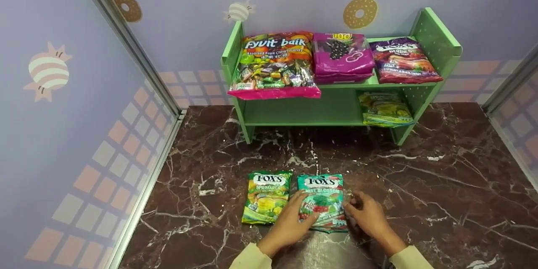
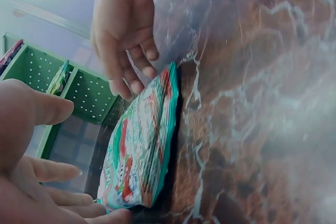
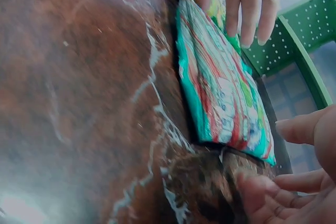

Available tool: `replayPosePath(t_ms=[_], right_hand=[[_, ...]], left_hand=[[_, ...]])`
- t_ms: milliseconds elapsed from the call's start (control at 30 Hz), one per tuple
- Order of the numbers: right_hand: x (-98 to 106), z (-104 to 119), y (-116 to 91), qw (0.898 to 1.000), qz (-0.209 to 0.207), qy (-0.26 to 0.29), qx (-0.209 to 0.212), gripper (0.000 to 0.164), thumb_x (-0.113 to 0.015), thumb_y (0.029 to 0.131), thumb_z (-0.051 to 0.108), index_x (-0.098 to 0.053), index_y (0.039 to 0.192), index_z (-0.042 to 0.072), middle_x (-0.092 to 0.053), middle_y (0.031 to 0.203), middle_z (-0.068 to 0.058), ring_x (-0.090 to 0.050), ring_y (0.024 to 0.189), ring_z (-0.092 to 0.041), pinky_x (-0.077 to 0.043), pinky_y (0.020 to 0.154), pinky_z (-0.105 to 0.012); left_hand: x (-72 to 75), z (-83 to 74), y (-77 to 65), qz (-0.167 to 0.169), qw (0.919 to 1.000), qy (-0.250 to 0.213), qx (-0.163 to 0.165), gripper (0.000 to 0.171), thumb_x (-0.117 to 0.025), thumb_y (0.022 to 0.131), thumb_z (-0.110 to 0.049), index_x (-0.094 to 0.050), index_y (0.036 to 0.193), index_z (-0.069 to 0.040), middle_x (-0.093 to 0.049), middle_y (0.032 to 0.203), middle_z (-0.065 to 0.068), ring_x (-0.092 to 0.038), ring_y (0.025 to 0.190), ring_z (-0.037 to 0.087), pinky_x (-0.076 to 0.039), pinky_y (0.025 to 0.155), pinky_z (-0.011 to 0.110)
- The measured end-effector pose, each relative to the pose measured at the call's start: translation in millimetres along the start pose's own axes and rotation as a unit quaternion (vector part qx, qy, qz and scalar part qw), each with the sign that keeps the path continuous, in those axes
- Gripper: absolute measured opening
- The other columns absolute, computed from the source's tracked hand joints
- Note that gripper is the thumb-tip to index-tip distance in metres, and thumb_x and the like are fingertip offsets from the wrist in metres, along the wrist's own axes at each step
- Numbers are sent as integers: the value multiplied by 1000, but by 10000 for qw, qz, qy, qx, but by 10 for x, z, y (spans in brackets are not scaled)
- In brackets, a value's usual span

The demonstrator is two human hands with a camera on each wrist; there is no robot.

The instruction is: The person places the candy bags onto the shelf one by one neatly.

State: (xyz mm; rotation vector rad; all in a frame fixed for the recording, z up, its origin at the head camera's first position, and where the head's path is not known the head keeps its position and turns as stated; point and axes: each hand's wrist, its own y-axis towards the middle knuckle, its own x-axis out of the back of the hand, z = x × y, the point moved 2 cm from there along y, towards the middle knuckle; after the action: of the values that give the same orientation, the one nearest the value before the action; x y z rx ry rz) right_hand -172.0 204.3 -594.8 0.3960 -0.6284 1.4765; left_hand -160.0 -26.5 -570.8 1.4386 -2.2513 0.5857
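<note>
A teal Fox's Mint Blossom candy bag (image 1: 323, 195) lies flat on the dark marbled surface. My left hand (image 1: 290, 223) is at its left edge, fingers loosely spread, with the fingertips close to the wrapper. On the opposite side, my right hand (image 1: 370, 216) stays near the bag's right edge with relaxed fingers. In the left wrist view, fingers (image 2: 58, 170) of the left hand sit beside the teal bag (image 2: 139, 145) without curling round it. Just left of that bag, a green-yellow Fox's Spring Tea bag (image 1: 265, 197) lies face up, close to the left hand.
Behind stands a green two-tier shelf (image 1: 302, 111). Its upper tier bears a Fyvit baik bag (image 1: 275, 65), a purple pack (image 1: 342, 59) and a Fox's Berries bag (image 1: 405, 61). A yellow-green bag (image 1: 386, 109) sits at the lower tier's right end. Patterned walls (image 1: 126, 143) flank the surface.
</note>
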Motion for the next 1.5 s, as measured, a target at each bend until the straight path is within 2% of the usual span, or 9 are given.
replayPosePath(t_ms=[200, 433, 600, 767, 900, 1067, 1167, 1267, 1500], right_hand=[[-63, 25, -59, 10000, 33, -90, 3, 43, -71, 88, 26, -61, 119, -1, -69, 100, -9, -66, 91, -21, -52, 85, -42], [-152, 24, -108, 9977, 74, 568, -366, 48, -74, 85, 21, -61, 124, -3, -69, 97, -9, -61, 68, -11, -51, 55, -24], [-176, 3, -109, 9926, 331, 1025, -562, 56, -74, 86, 22, -56, 130, -7, -70, 97, -11, -64, 72, -12, -53, 58, -25], [-192, -10, -87, 9785, 954, 1777, -439, 64, -70, 89, 22, -45, 137, -12, -71, 101, -17, -68, 75, -16, -56, 62, -26], [-185, -8, -84, 9765, 1182, 1785, -232, 68, -71, 88, 24, -43, 138, -13, -70, 94, -13, -65, 74, -14, -53, 63, -24], [-184, -2, -100, 9746, 1342, 1794, 48, 72, -77, 82, 23, -43, 135, -12, -68, 92, -12, -64, 73, -12, -53, 63, -23], [-182, 4, -103, 9762, 1289, 1739, 136, 73, -80, 79, 23, -46, 134, -9, -67, 93, -13, -61, 69, -10, -51, 60, -22], [-176, 14, -103, 9802, 1213, 1562, 128, 73, -82, 77, 25, -47, 134, -6, -66, 93, -11, -57, 65, -8, -48, 57, -21], [-147, 66, -114, 9812, 1116, 1560, 218, 82, -84, 74, 25, -43, 137, -7, -65, 100, -14, -60, 72, -10, -51, 63, -21]], left_hand=[[-13, 20, -26, -131, 9999, -83, 67, 66, -56, 96, -40, -33, 149, -6, -31, 156, 16, -36, 140, 38, -34, 108, 60], [-9, 56, -19, -412, 9971, -492, 414, 75, -59, 95, -38, -24, 151, -3, -32, 153, 23, -41, 135, 42, -39, 106, 58], [6, 74, 1, -467, 9896, -1080, 829, 77, -64, 92, -38, -27, 151, -5, -37, 150, 26, -56, 119, 41, -52, 91, 50], [22, 84, 3, -486, 9819, -1410, 1166, 87, -68, 88, -41, -24, 152, -2, -40, 150, 23, -59, 112, 29, -53, 84, 43], [28, 86, 8, -483, 9808, -1485, 1164, 88, -74, 84, -34, -28, 149, 4, -48, 142, 25, -62, 104, 23, -55, 79, 36], [21, 93, 22, -428, 9839, -1417, 1006, 91, -82, 76, -25, -33, 147, 6, -65, 112, 16, -62, 81, 11, -51, 63, 25], [22, 84, 26, -419, 9879, -1176, 922, 96, -85, 73, -26, -33, 148, 5, -64, 111, 14, -62, 85, 12, -53, 69, 27], [33, 66, 26, -450, 9913, -894, 859, 99, -86, 71, -29, -32, 148, 3, -57, 127, 18, -62, 103, 21, -53, 86, 37], [46, 37, 26, -616, 9952, -389, 658, 105, -88, 67, -31, -31, 149, 2, -45, 144, 23, -45, 131, 38, -40, 107, 51]])
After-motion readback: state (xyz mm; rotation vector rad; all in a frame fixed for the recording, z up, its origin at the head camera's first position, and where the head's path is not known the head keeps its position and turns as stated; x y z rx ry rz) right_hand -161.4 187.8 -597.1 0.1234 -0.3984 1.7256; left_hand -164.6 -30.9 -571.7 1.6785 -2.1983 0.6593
